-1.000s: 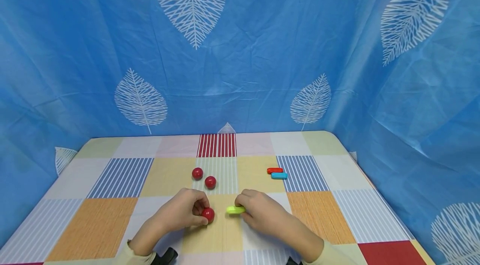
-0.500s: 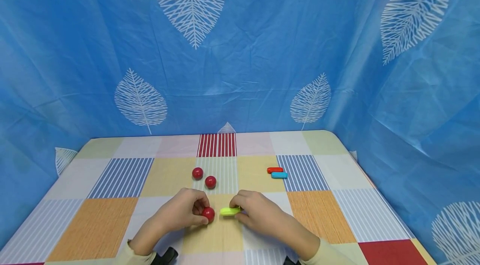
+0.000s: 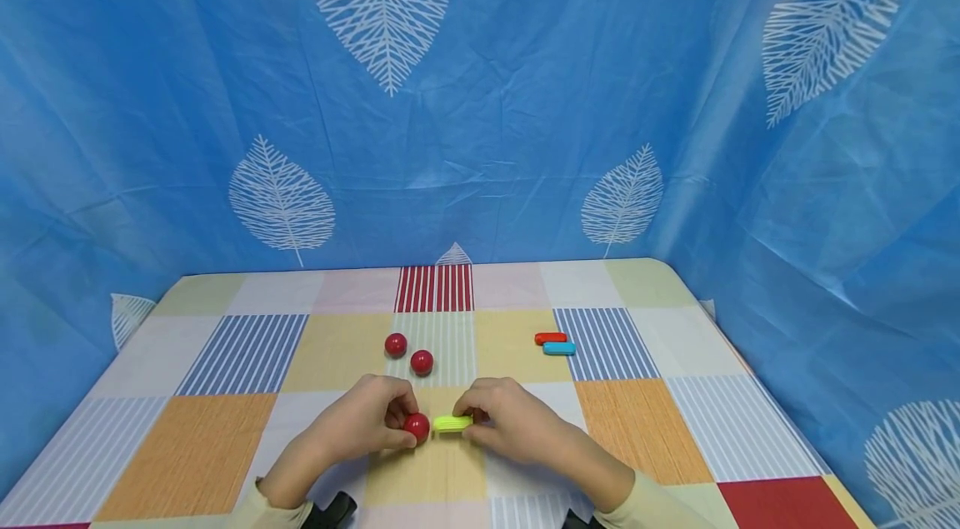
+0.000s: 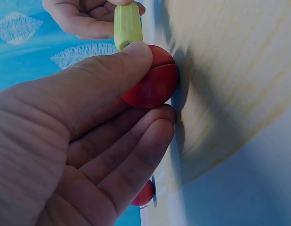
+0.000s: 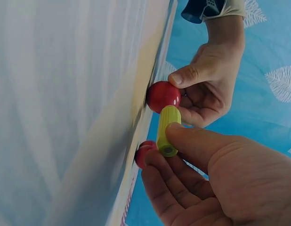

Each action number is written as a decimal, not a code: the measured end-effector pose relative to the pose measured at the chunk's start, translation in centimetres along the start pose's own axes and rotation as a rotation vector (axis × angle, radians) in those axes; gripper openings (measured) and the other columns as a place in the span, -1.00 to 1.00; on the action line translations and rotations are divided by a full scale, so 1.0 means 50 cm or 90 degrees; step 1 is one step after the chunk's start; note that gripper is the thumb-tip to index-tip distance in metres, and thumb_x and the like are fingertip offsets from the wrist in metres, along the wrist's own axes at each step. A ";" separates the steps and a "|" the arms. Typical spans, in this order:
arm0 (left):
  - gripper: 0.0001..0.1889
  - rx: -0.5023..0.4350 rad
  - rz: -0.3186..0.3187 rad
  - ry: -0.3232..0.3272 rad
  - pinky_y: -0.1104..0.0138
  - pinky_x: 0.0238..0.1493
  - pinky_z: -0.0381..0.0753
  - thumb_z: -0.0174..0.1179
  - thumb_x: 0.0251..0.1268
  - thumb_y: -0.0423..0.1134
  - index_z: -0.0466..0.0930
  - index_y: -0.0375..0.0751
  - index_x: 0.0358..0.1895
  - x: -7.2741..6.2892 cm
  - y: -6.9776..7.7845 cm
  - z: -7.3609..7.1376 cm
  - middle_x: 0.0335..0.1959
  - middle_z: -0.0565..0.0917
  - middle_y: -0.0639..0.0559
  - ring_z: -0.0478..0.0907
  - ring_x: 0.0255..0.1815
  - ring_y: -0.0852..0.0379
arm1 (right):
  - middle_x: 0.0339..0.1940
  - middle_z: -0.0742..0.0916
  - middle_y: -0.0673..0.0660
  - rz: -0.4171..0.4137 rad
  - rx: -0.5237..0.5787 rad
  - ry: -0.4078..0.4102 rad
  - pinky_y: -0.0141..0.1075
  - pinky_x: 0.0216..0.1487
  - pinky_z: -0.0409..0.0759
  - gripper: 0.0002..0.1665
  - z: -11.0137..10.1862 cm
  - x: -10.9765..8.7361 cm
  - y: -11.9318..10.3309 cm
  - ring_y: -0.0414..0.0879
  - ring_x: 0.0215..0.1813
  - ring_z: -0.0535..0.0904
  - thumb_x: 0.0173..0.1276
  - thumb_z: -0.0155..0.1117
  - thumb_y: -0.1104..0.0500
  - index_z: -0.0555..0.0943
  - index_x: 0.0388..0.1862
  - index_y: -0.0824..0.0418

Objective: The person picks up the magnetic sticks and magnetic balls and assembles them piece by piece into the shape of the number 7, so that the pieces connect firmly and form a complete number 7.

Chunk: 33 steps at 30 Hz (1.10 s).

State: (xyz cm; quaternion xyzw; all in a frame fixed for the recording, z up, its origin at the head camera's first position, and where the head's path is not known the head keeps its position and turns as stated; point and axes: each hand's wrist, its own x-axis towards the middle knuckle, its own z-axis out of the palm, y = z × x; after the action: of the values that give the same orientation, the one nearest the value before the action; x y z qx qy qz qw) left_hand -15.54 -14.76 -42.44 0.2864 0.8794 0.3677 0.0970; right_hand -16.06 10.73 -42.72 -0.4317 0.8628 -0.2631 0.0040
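Note:
Between thumb and fingers, my left hand (image 3: 366, 419) holds a red ball (image 3: 416, 427) low over the tablecloth. In the left wrist view a thin seam runs around the ball (image 4: 157, 84). My right hand (image 3: 513, 421) pinches a short yellow-green ribbed rod (image 3: 450, 424) between thumb and fingers. The rod lies level, its left end pointing at the ball with a narrow gap in the head view. A small dark spot shows in the middle of the rod's near end in the right wrist view (image 5: 169, 149).
Two more red balls (image 3: 395, 345) (image 3: 422, 362) rest on the patchwork tablecloth (image 3: 187, 446) beyond my hands. Farther right, a red rod (image 3: 551, 338) and a blue rod (image 3: 559, 349) lie side by side. A blue leaf-patterned curtain (image 3: 510, 96) hangs behind the table.
My right hand has moved left with the yellow-green rod, bringing its end close to the red ball. My left hand has stayed in place with the ball.

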 end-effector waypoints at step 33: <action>-0.73 -0.008 -0.024 -0.008 0.42 -0.41 0.57 0.54 -0.08 -0.34 0.59 -0.09 -0.38 0.001 0.009 0.000 -0.49 0.58 0.22 0.51 -0.48 0.24 | -0.26 0.70 -0.04 0.042 -0.002 0.028 -0.46 -0.19 0.53 -0.80 -0.015 0.012 0.017 -0.26 -0.25 0.58 0.23 0.38 0.23 0.68 -0.15 0.16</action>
State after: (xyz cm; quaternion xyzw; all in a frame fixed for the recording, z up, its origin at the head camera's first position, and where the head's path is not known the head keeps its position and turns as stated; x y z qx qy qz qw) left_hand -15.37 -14.47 -42.11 0.2718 0.8817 0.3691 0.1112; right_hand -17.23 11.05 -42.31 -0.3971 0.8769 -0.2708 -0.0072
